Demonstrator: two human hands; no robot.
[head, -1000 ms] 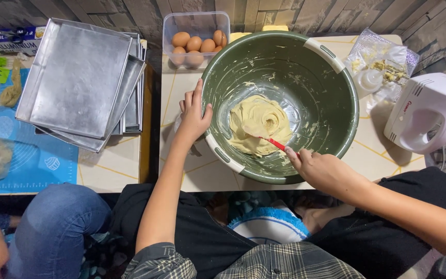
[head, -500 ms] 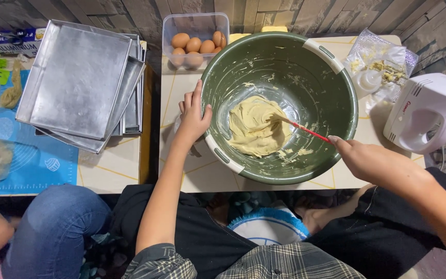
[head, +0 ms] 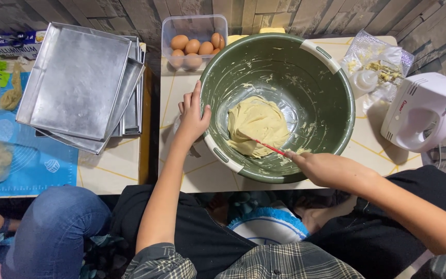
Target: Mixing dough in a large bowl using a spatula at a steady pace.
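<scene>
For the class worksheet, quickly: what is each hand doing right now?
Left hand: gripping the green bowl at its rim.
Right hand: closed on the red spatula.

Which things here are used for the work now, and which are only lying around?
In use: left hand on bowl; right hand holding spatula in dough.
Lying about: eggs, trays, mixer, bag.

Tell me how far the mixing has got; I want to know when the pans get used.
Done: the batter looks smooth and pale, and the electric mixer sits aside. In hand: the right hand works a red spatula through it while the left hand steadies the green bowl. Left: the metal pans lie stacked, unfilled, and smears cling to the bowl's wall.
</scene>
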